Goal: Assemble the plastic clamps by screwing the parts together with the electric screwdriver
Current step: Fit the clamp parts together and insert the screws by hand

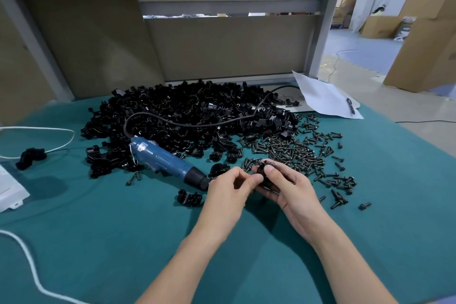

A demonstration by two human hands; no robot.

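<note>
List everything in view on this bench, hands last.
clamp parts: large pile, black, back centre
screws: many, dark, scattered right of pile
electric screwdriver: one, blue, lying before pile, cord across it
loose clamp piece: one, black, near screwdriver tip
lone clamp: one, black, far left
paper: one sheet, white, back right, pen on it
white cord: two stretches, left side
table mat: one, teal
right hand: fingers grip held clamp, black
left hand: fingers curled at that clamp; grip unclear

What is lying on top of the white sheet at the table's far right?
A dark pen lies on the white sheet, near its right edge; I see nothing else on it. Whatever is beneath the sheet is covered from view.
</note>
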